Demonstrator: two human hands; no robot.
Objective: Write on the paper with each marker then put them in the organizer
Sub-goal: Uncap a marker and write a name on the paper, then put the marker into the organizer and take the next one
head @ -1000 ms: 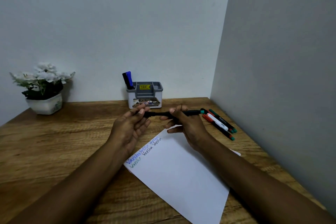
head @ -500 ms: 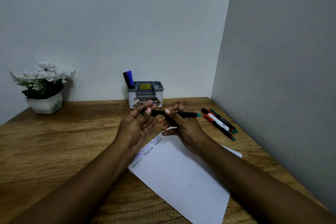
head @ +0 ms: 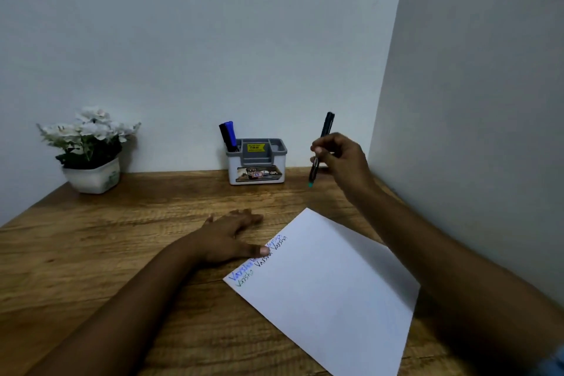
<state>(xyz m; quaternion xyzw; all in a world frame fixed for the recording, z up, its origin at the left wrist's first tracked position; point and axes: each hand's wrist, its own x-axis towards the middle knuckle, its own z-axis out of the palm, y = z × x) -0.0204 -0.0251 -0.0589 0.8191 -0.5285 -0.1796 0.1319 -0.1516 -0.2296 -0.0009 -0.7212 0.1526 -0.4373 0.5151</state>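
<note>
Gripping the marker (head: 327, 127) nearly upright in your right hand (head: 341, 159), raised near the organizer (head: 256, 159), with your left hand (head: 229, 238) flat at the paper (head: 329, 290) edge, you seem at the storing step: next lower it into a free compartment.

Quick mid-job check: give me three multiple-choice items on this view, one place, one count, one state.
1. Where on the table is the organizer? A front edge; B back edge; C left edge.
2. How many markers stand in it? A one; B two; C four.
3. The right hand: A lies flat; B is an empty fist; C grips a marker.
Answers: B, it sits far back by the wall; B, one black, one blue; C, fingers curl round the upright marker.
</note>
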